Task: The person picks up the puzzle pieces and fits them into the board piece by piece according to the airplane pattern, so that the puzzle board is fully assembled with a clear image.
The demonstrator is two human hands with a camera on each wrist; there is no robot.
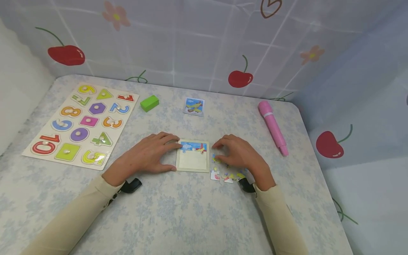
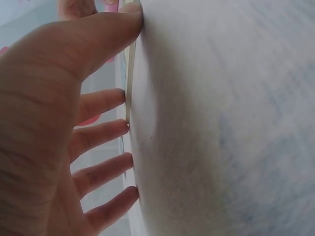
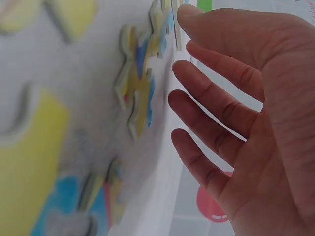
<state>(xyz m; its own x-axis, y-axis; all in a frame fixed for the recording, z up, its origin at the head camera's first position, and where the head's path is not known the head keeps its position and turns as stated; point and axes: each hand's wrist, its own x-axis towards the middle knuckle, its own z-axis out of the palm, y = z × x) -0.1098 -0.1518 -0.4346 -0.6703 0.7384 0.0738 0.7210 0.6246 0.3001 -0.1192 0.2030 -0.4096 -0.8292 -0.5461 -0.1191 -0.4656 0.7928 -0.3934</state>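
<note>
A square puzzle tray (image 1: 193, 163) lies in the middle of the table in the head view. Joined jigsaw pieces (image 1: 188, 146) with blue sky and part of a plane fill its top row. My left hand (image 1: 151, 153) rests at the tray's left edge, fingers spread and thumb tip by the lower corner. My right hand (image 1: 238, 152) is just right of the tray, over loose jigsaw pieces (image 1: 215, 174), and partly hides them. In the right wrist view, its fingers (image 3: 216, 105) are relaxed and apart with nothing between them, beside a yellow-and-blue jigsaw piece (image 3: 140, 88).
Behind the tray lies a small plane picture card (image 1: 194, 107), with a green block (image 1: 149, 103) to its left. A number and shape peg board (image 1: 83, 126) covers the left side. A pink pen-shaped stick (image 1: 273, 128) lies at the right. Patterned curtain (image 1: 191, 46) borders the table's back.
</note>
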